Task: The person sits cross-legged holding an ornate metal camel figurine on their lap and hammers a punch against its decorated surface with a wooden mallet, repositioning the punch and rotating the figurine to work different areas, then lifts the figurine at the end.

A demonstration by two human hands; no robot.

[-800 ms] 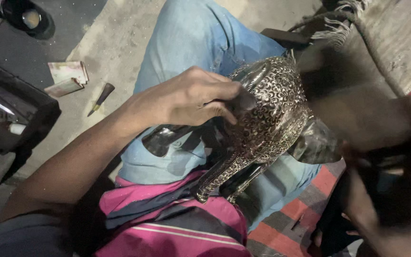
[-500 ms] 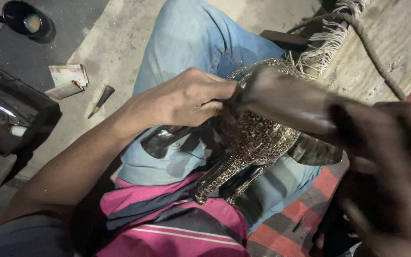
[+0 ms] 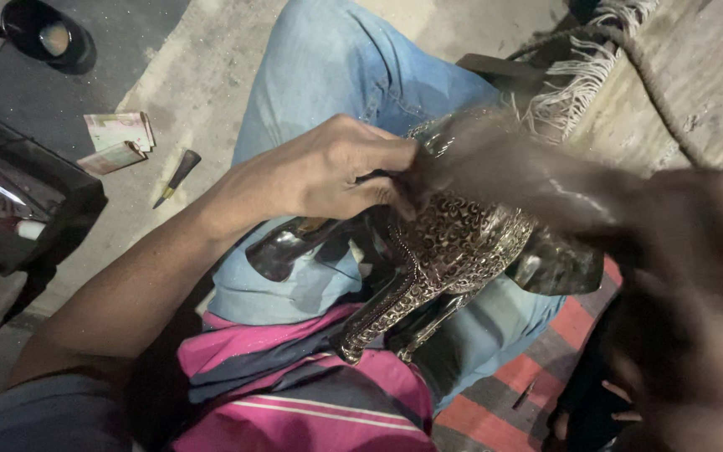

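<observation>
Head cam looks down at a seated person's lap w/ a bare concrete floor point(image 3: 202, 75) around it, dusty and pale; a darker grey mat point(image 3: 60, 92) lies top left. Top right, a coarse woven rug point(image 3: 696, 75) w/ a pale fringe and a thick rope across it. Lower right, a red-and-grey striped mat point(image 3: 504, 402). Blue jeans point(image 3: 336, 67) fill the centre; a pink striped cloth point(image 3: 294, 393) is bunched at the bottom.

A black box-like case point(image 3: 18, 209) sits at the left edge, glossy; contents can't be made out. Just beside it on the floor, two small flat paper packs point(image 3: 119, 138), pale w/ reddish print, one on top of the other, and near them a small dark-handled knife point(image 3: 176, 177). Top left, a black cup point(image 3: 48, 38) w/ something pale inside.

On the lap lies a shiny shoe point(image 3: 453, 251) w/ a leopard-like print, heel end down toward the pink cloth. Left hand point(image 3: 328, 172) is clenched on the shoe's upper edge, fingers curled over it. Right hand point(image 3: 696, 318) is a dark blur at right, a smeared brownish streak running from it over the shoe; can't tell its grip.
</observation>
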